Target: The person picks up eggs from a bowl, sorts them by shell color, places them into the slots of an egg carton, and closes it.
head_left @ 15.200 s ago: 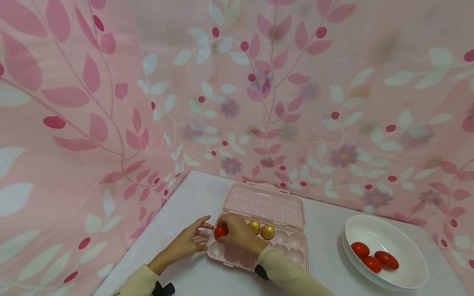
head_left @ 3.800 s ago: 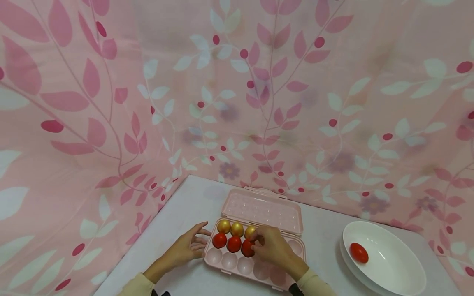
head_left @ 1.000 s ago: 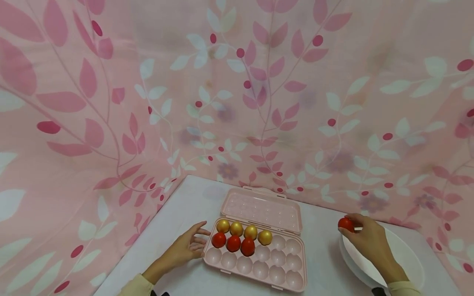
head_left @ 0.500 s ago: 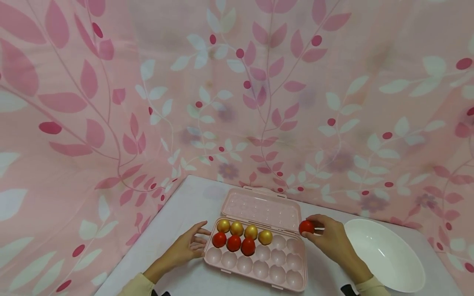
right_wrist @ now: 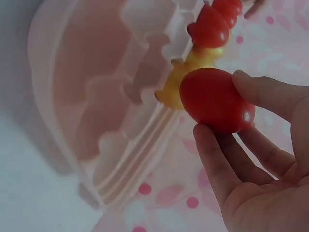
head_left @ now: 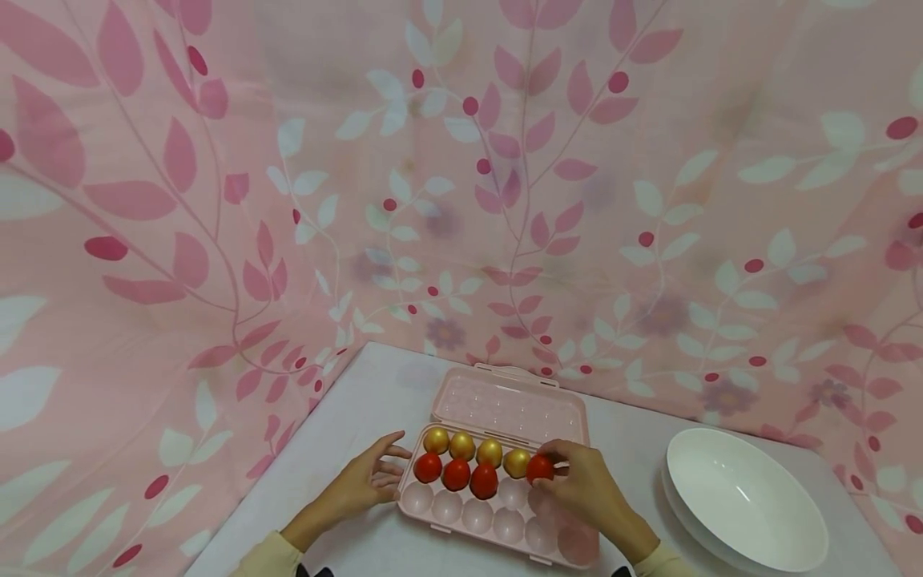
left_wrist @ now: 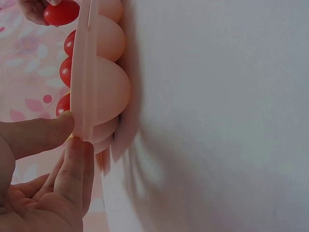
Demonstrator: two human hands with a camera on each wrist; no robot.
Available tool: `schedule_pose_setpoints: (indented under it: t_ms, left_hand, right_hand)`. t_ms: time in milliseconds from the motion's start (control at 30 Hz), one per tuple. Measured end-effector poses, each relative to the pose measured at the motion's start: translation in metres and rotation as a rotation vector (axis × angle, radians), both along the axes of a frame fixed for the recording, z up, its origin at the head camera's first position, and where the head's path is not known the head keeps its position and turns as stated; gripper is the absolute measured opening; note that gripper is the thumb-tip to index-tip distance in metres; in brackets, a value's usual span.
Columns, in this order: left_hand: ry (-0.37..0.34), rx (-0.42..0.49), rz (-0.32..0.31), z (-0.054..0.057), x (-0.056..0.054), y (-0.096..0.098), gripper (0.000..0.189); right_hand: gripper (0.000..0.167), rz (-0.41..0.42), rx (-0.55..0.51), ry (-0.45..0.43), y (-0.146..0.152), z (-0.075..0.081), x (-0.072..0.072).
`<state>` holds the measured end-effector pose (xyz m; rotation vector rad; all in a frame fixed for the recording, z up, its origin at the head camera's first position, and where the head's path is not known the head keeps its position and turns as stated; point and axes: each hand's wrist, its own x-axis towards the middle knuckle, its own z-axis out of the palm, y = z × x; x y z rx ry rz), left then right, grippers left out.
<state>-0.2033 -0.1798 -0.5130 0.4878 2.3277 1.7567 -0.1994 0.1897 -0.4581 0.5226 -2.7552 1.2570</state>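
Observation:
A pink egg carton lies open on the table, its lid folded back. Several gold eggs fill part of the back row, with red eggs in the middle row. My right hand pinches another red egg between thumb and fingertips, over the carton beside the rightmost gold egg. In the right wrist view the held egg shows apart from the carton. At the carton's left end, my left hand has spread, fairly straight fingers, with thumb and fingertips touching the rim.
A white bowl with no eggs in it stands right of the carton. The white table meets a pink leaf-patterned cloth behind and on the left.
My right hand has carried the red egg leftward from the bowl to over the carton. The left hand stays at the carton's left end.

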Motion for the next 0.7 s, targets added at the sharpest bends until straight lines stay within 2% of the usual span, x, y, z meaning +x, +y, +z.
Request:
schedule_pose_setpoints:
  t_ms: [167, 500, 700]
  left_hand:
    - [-0.001, 0.002, 0.001, 0.000, 0.000, -0.001, 0.088]
    - [0.008, 0.010, -0.017, 0.000, 0.000, -0.001, 0.088]
    - [0.028, -0.006, -0.021, -0.001, 0.001, -0.002, 0.086]
  right_hand:
    - [0.035, 0.053, -0.004, -0.038, -0.011, -0.009, -0.001]
    - [0.038, 0.106, -0.023, -0.085, -0.027, -0.019, -0.001]
    - [0.038, 0.114, 0.018, -0.090, -0.031, -0.025, -0.004]
